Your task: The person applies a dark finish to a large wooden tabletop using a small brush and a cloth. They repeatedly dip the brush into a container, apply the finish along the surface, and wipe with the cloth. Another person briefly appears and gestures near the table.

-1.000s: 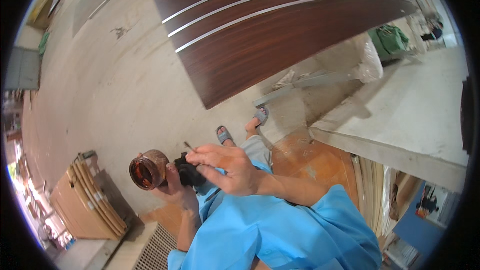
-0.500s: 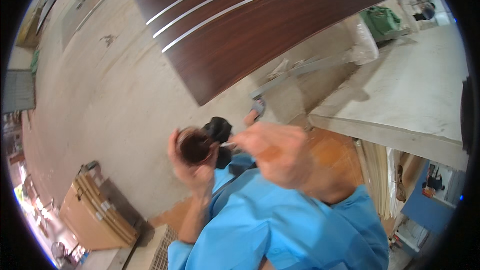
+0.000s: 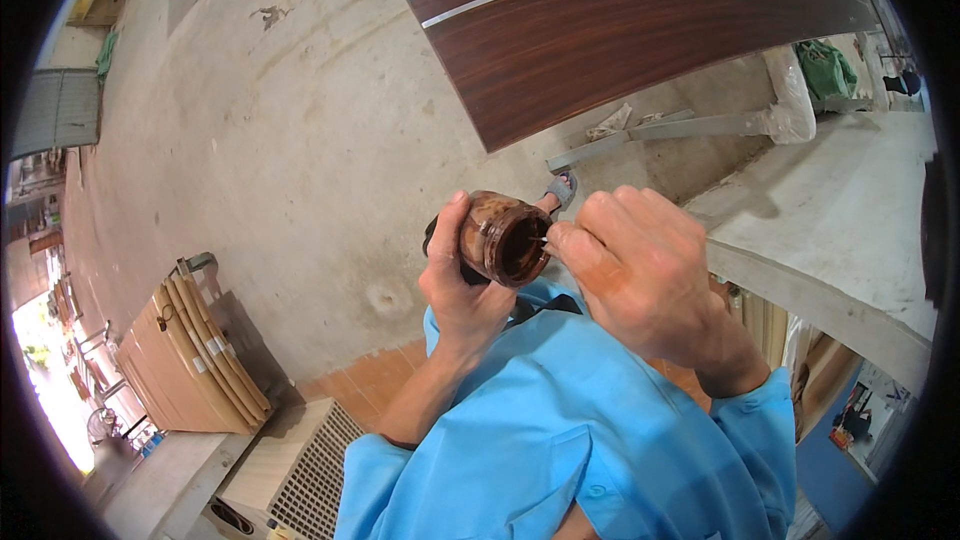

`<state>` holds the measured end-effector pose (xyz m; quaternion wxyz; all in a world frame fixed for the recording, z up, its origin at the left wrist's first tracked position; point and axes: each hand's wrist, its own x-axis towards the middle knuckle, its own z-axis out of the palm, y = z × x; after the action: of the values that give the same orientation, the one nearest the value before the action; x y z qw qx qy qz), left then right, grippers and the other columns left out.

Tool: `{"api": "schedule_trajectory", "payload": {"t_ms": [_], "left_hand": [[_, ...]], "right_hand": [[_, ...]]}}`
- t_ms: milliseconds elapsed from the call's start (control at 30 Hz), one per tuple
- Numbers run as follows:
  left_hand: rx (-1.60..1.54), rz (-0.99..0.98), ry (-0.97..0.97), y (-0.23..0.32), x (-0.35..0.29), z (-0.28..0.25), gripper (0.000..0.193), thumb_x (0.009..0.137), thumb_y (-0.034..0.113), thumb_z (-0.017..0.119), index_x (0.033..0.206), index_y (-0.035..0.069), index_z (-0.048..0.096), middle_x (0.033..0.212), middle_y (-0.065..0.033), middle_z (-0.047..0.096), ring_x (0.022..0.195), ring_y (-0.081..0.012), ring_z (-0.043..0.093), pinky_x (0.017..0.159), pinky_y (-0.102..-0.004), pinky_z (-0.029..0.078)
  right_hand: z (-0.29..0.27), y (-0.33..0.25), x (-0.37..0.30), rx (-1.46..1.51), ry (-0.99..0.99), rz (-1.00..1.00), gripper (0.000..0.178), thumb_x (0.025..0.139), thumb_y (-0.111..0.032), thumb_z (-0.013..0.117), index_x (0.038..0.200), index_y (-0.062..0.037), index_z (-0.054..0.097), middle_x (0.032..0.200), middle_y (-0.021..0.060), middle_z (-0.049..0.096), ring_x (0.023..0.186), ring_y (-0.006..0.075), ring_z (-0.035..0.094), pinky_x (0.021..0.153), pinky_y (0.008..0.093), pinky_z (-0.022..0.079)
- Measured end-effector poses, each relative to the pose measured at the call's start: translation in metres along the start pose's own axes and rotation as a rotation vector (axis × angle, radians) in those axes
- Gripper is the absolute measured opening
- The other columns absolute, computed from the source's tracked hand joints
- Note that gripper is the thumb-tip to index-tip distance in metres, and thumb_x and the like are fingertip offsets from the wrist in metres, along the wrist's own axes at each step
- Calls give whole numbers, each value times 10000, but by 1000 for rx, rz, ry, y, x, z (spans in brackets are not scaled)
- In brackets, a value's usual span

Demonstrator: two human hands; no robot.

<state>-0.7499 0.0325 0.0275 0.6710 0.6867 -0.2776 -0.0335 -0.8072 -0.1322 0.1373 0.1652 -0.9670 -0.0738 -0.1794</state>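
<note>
My left hand [image 3: 462,290] is wrapped round a jar [image 3: 486,230] smeared with dark brown. The jar is tilted, its mouth turned toward my right hand [image 3: 640,265]. Dark brown stuff coats the inside and the rim. The fingers of my right hand are pinched together at the jar's mouth, on a thin, pale stick [image 3: 540,239] whose end reaches into the opening. What kind of tool it is cannot be made out. An orange-brown stain marks the back of that hand.
A dark wood-grain panel [image 3: 600,60] with silver strips stands out ahead. At right is a pale worktop [image 3: 840,210]. Wrapped flat boards [image 3: 195,355] lean at left, near a box with a grille [image 3: 310,470]. A sandalled foot [image 3: 563,190] shows beyond the jar on the concrete floor [image 3: 310,190].
In the view both hands and the jar sit farther right. The jar's mouth has turned from facing up toward my right hand, and the stick's end has come into the opening.
</note>
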Motion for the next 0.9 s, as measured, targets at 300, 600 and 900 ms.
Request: {"api": "schedule_trajectory", "payload": {"t_ms": [300, 600, 900], "left_hand": [[89, -165, 49, 0, 4, -9, 876, 749, 20, 865, 1470, 28, 367, 1262, -116, 588, 1139, -207, 618, 1001, -325, 509], [144, -271, 157, 2, 7, -13, 852, 758, -11, 845, 1463, 14, 368, 1225, -115, 612, 1126, -199, 627, 986, -322, 510], [217, -352, 164, -2, -2, -12, 846, 761, -7, 841, 1464, 20, 372, 1250, -110, 579, 1152, -202, 602, 992, -321, 504]], "right_hand": [[-3, 2, -14, 102, -57, 155, 179, 749, -56, 781, 876, -61, 655, 709, 49, 531, 599, 238, 524, 520, 369, 400], [39, 25, -55, 415, 83, 645, 87, 915, -98, 677, 955, -23, 658, 781, 114, 682, 678, 294, 675, 578, 378, 517], [103, 63, -62, 721, 409, 918, 111, 949, -75, 651, 1016, 11, 669, 806, 124, 712, 650, 170, 693, 591, 311, 549]]}}
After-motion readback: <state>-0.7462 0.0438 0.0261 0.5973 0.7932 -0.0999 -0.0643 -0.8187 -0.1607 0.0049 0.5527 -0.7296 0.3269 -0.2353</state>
